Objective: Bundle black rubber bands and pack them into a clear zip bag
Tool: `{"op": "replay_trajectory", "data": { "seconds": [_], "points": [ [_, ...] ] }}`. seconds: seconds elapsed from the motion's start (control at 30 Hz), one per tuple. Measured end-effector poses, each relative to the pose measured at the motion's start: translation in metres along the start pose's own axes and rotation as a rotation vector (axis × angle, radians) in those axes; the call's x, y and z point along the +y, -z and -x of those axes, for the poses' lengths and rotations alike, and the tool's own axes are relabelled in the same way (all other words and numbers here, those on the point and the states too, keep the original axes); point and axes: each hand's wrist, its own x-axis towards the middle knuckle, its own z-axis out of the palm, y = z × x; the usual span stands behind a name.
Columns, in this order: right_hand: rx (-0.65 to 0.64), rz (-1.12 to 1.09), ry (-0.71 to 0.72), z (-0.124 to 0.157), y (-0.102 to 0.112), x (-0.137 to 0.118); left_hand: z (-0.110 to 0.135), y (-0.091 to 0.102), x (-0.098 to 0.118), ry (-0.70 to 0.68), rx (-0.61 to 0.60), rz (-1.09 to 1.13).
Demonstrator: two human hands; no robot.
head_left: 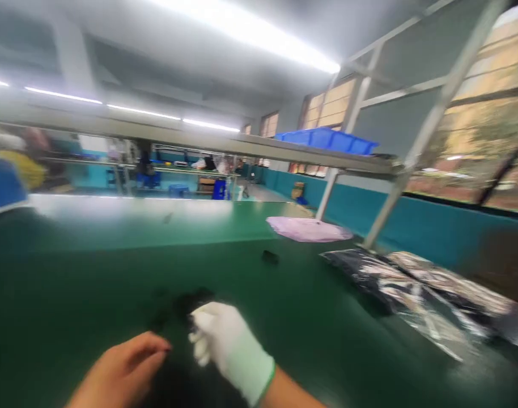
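My bare left hand [123, 371] is at the bottom of the view, fingers curled toward a dark blurred object [186, 303] on the green table [72, 283]. My right hand [225, 343], in a white glove, has its fingers bent and pressed together next to the same dark object. Motion blur hides what either hand grips. A small black piece [270, 256] lies alone farther back on the table.
A pink bag [308, 229] lies at the table's far side. Shiny dark plastic packets [416, 292] lie at the right. A metal shelf frame [386, 209] carries a blue bin [327, 140] overhead. Other workbenches and people show blurred in the background.
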Motion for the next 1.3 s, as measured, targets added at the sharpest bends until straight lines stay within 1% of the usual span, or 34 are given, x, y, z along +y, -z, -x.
{"op": "replay_trajectory", "data": {
  "seconds": [0.03,0.07,0.1,0.13,0.17,0.23,0.3,0.33,0.4,0.47,0.57,0.63,0.77,0.83,0.9,0.97,1.0,1.03,1.07,1.1,1.13,1.17,1.2,1.23,1.27,1.3],
  "points": [
    [-0.015,0.004,0.004,-0.002,0.002,0.003,0.004,0.0,0.006,-0.033,-0.007,-0.029],
    [-0.029,-0.006,-0.014,-0.004,0.004,0.005,0.007,0.0,0.011,-0.032,-0.046,-0.066],
    [-0.037,-0.006,-0.029,-0.006,0.006,0.007,0.009,-0.001,0.016,-0.021,-0.123,-0.116],
    [-0.046,-0.016,-0.048,-0.008,0.007,0.008,0.01,-0.002,0.02,-0.01,-0.122,-0.171],
    [-0.055,-0.013,-0.05,-0.009,0.008,0.009,0.01,-0.003,0.023,-0.029,-0.072,-0.229],
    [-0.082,0.024,-0.046,-0.007,0.007,0.009,0.01,-0.006,0.026,-0.066,0.078,-0.276],
    [-0.112,0.057,-0.043,-0.003,0.002,0.007,0.009,-0.01,0.027,-0.092,0.196,-0.201],
    [-0.127,0.066,-0.055,-0.001,0.0,0.006,0.008,-0.012,0.028,-0.106,0.219,-0.144],
    [-0.16,0.069,-0.088,0.002,-0.004,0.006,0.006,-0.016,0.028,-0.156,0.225,-0.058],
    [-0.162,0.044,-0.11,0.002,-0.006,0.006,0.004,-0.018,0.029,-0.168,0.234,0.011],
    [-0.081,-0.044,-0.102,0.0,-0.005,0.006,0.001,-0.014,0.03,-0.095,0.262,0.199],
    [-0.034,-0.064,-0.102,0.0,-0.005,0.006,0.001,-0.009,0.03,-0.083,0.274,0.325],
    [-0.006,0.012,-0.102,0.002,-0.009,0.003,0.002,-0.004,0.03,-0.079,0.312,0.504],
    [0.013,0.038,-0.081,0.002,-0.01,0.001,0.002,-0.004,0.031,-0.075,0.342,0.531],
    [0.071,0.013,-0.059,0.0,-0.007,-0.002,0.003,-0.002,0.031,-0.107,0.384,0.538],
    [0.165,-0.052,-0.048,-0.003,0.0,-0.005,0.003,0.002,0.032,-0.188,0.457,0.593],
    [0.205,-0.075,-0.045,-0.005,0.004,-0.007,0.003,0.005,0.031,-0.227,0.468,0.617],
    [0.23,-0.078,-0.041,-0.006,0.007,-0.009,0.004,0.008,0.031,-0.242,0.435,0.613],
    [0.234,-0.057,-0.029,-0.007,0.009,-0.01,0.004,0.01,0.03,-0.223,0.354,0.553],
    [0.216,-0.013,-0.009,-0.008,0.009,-0.011,0.004,0.011,0.028,-0.175,0.229,0.434],
    [0.188,0.043,0.008,-0.007,0.009,-0.011,0.005,0.012,0.027,-0.121,0.094,0.274],
    [0.159,0.101,0.017,-0.007,0.007,-0.011,0.006,0.011,0.026,-0.08,-0.012,0.097],
    [0.136,0.155,0.023,-0.006,0.004,-0.01,0.006,0.009,0.025,-0.061,-0.06,-0.065],
    [0.121,0.206,0.019,-0.005,0.001,-0.009,0.007,0.006,0.025,-0.069,-0.046,-0.188],
    [0.11,0.25,0.006,-0.003,-0.002,-0.009,0.008,0.004,0.025,-0.092,0.011,-0.263],
    [0.097,0.289,-0.01,-0.002,-0.005,-0.008,0.008,0.001,0.026,-0.114,0.079,-0.278]
  ]
}}
